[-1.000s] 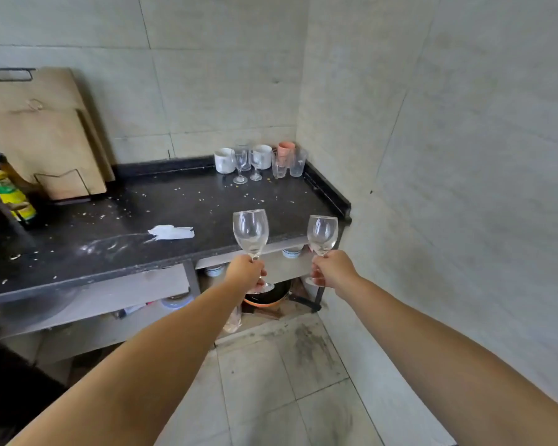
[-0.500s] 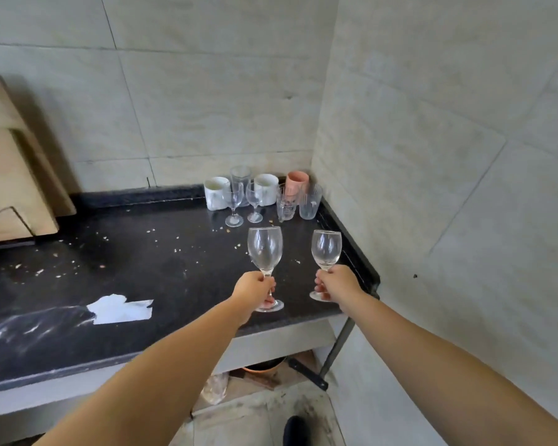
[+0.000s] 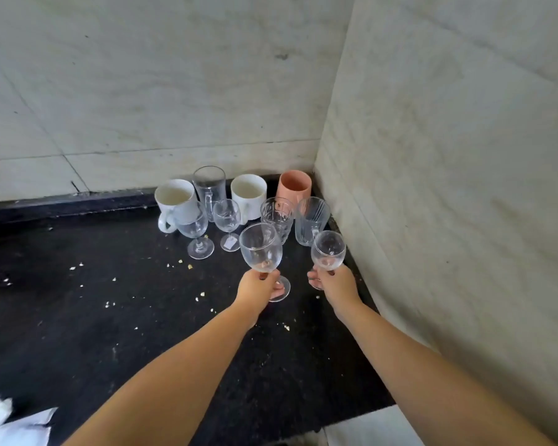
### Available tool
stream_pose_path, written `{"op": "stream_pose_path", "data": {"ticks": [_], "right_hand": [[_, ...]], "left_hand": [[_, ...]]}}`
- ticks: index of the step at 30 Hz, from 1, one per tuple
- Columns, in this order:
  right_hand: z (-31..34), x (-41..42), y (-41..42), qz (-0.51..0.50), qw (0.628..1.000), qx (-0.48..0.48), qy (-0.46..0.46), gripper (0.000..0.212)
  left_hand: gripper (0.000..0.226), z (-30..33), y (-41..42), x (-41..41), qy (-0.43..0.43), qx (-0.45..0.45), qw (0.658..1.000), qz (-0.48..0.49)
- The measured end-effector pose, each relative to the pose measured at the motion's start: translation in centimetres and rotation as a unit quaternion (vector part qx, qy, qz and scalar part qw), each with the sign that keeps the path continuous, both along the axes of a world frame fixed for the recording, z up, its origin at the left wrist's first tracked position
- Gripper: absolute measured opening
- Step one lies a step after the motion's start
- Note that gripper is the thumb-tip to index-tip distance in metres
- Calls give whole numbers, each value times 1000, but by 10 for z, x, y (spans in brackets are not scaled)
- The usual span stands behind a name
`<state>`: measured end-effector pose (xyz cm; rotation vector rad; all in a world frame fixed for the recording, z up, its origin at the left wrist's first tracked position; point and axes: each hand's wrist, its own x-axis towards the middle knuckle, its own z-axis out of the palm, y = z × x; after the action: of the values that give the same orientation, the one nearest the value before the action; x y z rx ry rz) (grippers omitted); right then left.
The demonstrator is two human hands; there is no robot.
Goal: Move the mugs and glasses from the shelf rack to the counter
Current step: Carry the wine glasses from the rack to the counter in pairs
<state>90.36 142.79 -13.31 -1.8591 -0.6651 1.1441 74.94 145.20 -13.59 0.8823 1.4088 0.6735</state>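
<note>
Glasses: 8 pieces already parked in the worktop (image 3: 78, 317) corner. Left hand (image 3: 258, 286) pinches a stem glass (image 3: 261, 249), right hand (image 3: 337, 283) pinches another (image 3: 328, 251), both over the worktop, seemingly not set down. Rack out of view, remainder unknown.

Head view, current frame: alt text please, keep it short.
Two hands each hold a stemmed wine glass by the stem over a dark counter: the left hand the larger glass, the right hand the smaller glass. Behind them, mugs and glasses cluster in the tiled corner, including a pink cup.
</note>
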Motion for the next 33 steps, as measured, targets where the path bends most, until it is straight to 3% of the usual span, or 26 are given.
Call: {"op": "stream_pose_path", "data": {"ticks": [8,21,27,33], "right_hand": [[-45,0,42,-34,998,30,39,32],[-60,4,44,-24,999,34,23,30],[-58,9,35,-32,999,31,26,28],[-33,10,12,-48,999,7,11,49]], "left_hand": [[19,-37,40,25,44,17,999,-16],[25,-60,41,36,51,27,997,-45],[11,-59,41,33,93,65,990,-77],[45,-34,26,9,203,100,970,-87]]}}
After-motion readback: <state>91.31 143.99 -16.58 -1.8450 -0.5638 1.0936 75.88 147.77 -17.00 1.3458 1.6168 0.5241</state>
